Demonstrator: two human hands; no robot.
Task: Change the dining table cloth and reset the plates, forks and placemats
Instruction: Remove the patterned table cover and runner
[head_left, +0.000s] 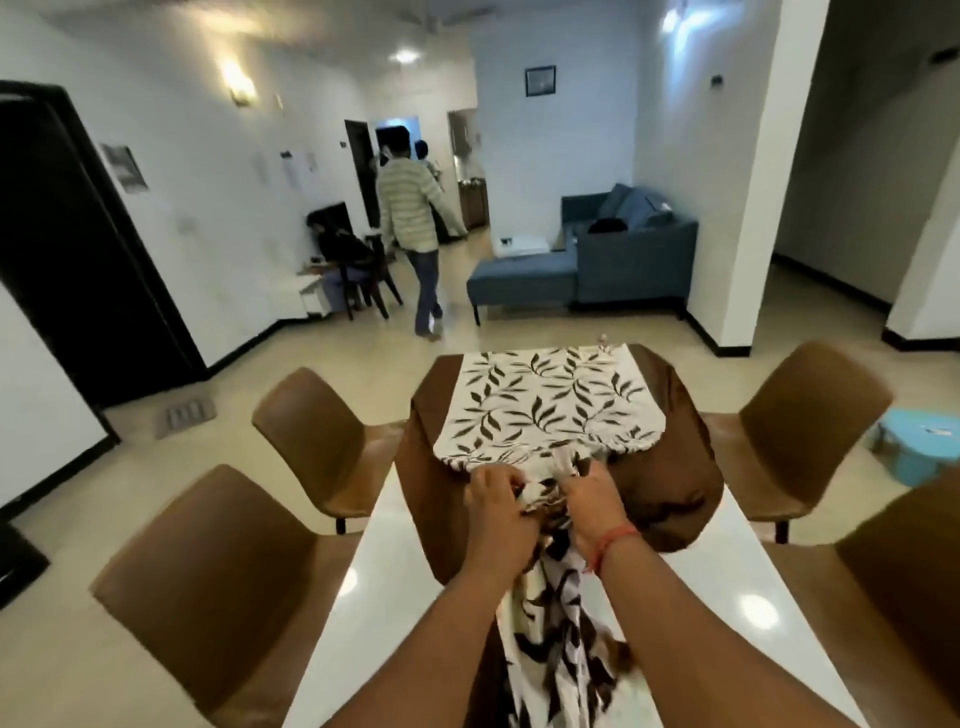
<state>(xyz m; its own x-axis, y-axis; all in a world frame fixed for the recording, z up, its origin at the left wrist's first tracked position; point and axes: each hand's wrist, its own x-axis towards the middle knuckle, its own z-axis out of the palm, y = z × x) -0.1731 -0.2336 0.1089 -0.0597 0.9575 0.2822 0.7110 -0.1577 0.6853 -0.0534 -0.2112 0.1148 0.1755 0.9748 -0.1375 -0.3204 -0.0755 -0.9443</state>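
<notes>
A white cloth with dark leaf print (550, 400) lies along the far half of the white dining table (363, 587); nearer to me it is bunched into a narrow strip that trails toward the table's near edge. Under it a brown cloth (670, 499) is gathered over the far half of the table. My left hand (498, 506) and my right hand (592, 501) both grip the bunched part of the leaf-print cloth, close together at mid-table. No plates, forks or placemats are in view.
Brown chairs stand on both sides, two at the left (317, 441) (208, 582) and two at the right (810, 415) (904, 592). A person in a striped shirt (410, 218) walks away beyond the table. A blue sofa (618, 254) and a blue stool (919, 447) stand at the right.
</notes>
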